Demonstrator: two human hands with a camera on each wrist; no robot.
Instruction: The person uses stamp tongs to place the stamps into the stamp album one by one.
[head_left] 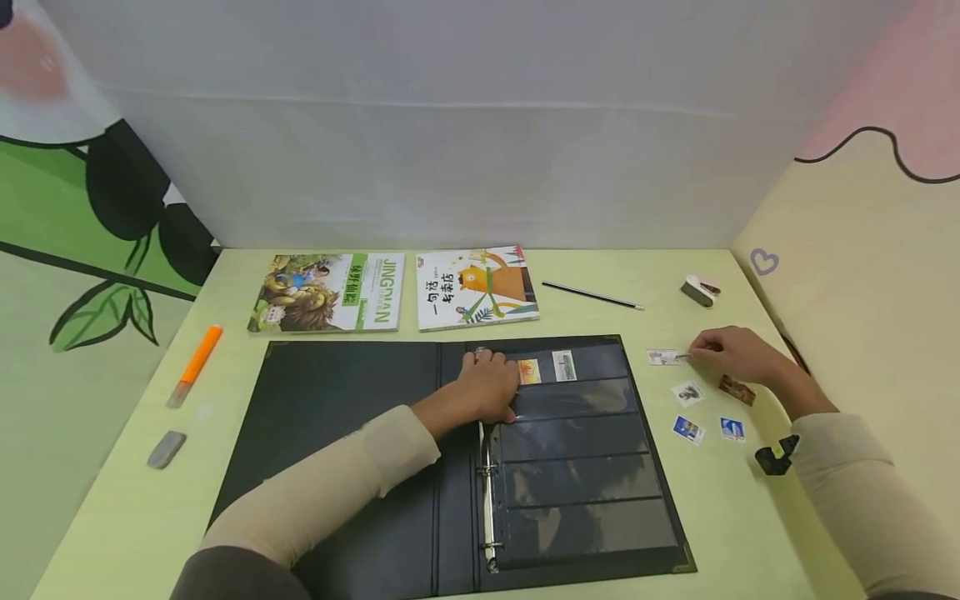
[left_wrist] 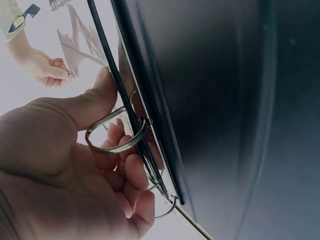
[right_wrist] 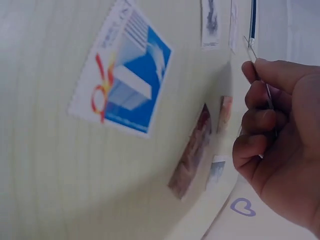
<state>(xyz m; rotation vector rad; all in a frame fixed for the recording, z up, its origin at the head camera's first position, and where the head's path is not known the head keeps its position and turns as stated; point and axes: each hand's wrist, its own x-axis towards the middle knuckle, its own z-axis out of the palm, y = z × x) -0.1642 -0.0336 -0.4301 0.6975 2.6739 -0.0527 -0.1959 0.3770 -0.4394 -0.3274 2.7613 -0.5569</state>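
Observation:
My right hand point(head_left: 735, 357) holds slim metal tweezers point(right_wrist: 269, 92), their tips at a pale stamp point(head_left: 662, 357) right of the album; whether they grip it cannot be told. Near that hand lie a brown stamp point(head_left: 737, 391), a white stamp with a dark figure point(head_left: 687, 393) and two blue stamps point(head_left: 732, 429). My left hand point(head_left: 487, 387) rests at the upper ring side of an open black stamp album point(head_left: 352, 417), bent fingers and thumb touching its pocket page point(head_left: 573, 437). Beside this hand, an orange stamp point(head_left: 529, 372) and a greenish stamp point(head_left: 564, 366) sit in the top row.
Two picture books point(head_left: 477, 287) lie behind the album, with a dark pencil point(head_left: 592, 296) to their right. A stapler point(head_left: 699, 291) stands at the back right. An orange marker point(head_left: 198, 358) and a grey eraser point(head_left: 167, 449) are at the left. Metal rings point(left_wrist: 112, 146) run along the spine.

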